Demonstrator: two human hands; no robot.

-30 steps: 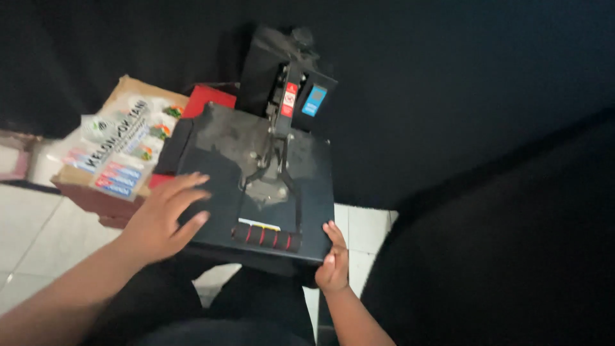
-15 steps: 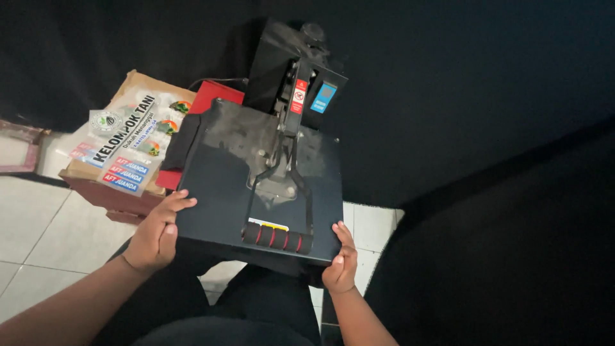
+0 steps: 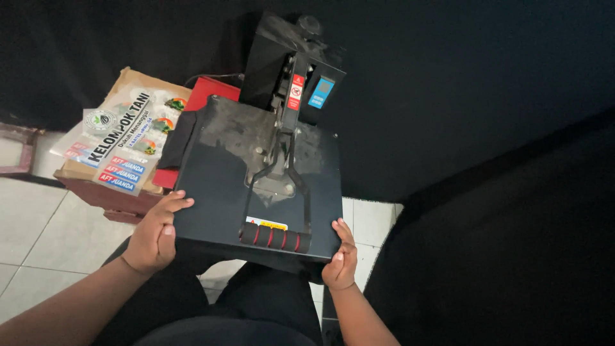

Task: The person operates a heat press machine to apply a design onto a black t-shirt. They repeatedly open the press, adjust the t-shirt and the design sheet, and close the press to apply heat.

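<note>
White tiled floor [image 3: 45, 224]; cardboard box [image 3: 122, 144], heat press [image 3: 262, 186] on it.

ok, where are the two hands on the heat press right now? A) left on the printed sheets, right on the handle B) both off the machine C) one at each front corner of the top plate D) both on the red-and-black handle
C: the left hand grips the front left corner of the black top plate and the right hand the front right corner; the handle lies untouched between them.
</note>
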